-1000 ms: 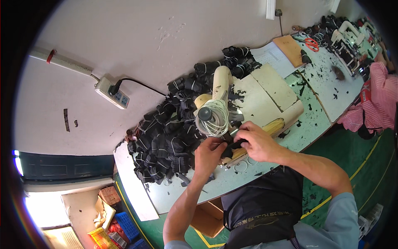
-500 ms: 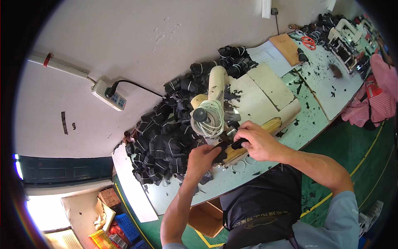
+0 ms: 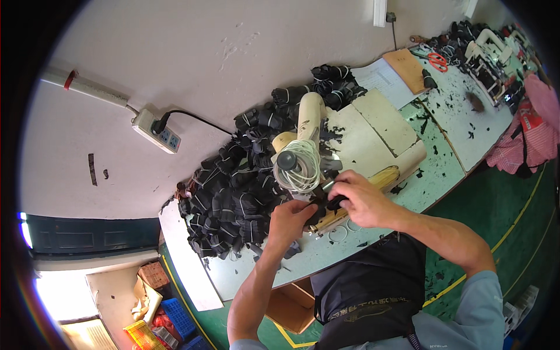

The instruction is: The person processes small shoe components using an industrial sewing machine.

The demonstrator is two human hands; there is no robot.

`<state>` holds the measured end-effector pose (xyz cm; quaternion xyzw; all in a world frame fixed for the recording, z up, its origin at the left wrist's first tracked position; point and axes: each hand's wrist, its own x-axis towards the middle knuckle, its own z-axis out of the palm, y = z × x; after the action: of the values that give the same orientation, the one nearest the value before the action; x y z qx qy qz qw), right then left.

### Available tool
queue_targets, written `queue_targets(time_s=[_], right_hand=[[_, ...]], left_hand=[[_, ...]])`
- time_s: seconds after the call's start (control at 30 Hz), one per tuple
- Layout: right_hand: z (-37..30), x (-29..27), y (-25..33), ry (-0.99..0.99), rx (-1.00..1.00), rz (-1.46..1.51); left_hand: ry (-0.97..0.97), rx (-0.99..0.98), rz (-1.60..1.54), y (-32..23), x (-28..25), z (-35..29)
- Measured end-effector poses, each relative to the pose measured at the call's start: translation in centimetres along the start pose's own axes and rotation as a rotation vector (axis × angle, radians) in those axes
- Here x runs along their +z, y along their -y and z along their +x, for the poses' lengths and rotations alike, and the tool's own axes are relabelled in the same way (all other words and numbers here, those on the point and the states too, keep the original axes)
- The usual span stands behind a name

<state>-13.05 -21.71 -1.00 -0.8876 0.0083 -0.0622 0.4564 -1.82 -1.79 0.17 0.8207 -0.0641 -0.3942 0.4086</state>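
Both hands are at the front of a cream bench machine [image 3: 382, 131]. Fingers of my left hand [image 3: 290, 221] close on a dark strip-like piece at the machine's working end. My right hand [image 3: 361, 199] pinches a small black piece [image 3: 336, 202] just right of it, beside a metal part. Whether the two black pieces are joined I cannot tell. White cord-like bands [image 3: 307, 175] hang in a coil round the black knob [image 3: 287, 160] on the machine's upright arm. A yellowish worn strip [image 3: 386, 176] runs along the machine's front edge, below my right hand.
Black bundles [image 3: 233, 192] tied with white bands pile up left of the machine. Black scraps litter the table [image 3: 452, 154]. Pale rings [image 3: 338, 234] lie by the front edge. A power strip [image 3: 156, 133] is on the wall; orange-handled scissors [image 3: 437, 62] lie at far right.
My left hand has shifted slightly right, nearer the right hand, with the dark piece closer to the machine. My right hand has barely moved. The whole view has shifted slightly.
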Motion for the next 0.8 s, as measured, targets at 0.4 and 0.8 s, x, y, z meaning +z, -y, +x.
queue_targets(time_s=[0.4, 0.8], right_hand=[[-0.1, -0.4, 0.2, 0.061, 0.115, 0.094], [0.0, -1.0, 0.2, 0.109, 0.158, 0.073]], left_hand=[[-0.126, 0.134, 0.006, 0.6, 0.5, 0.0], [-0.148, 0.299, -0.063, 1.7, 0.5, 0.1]])
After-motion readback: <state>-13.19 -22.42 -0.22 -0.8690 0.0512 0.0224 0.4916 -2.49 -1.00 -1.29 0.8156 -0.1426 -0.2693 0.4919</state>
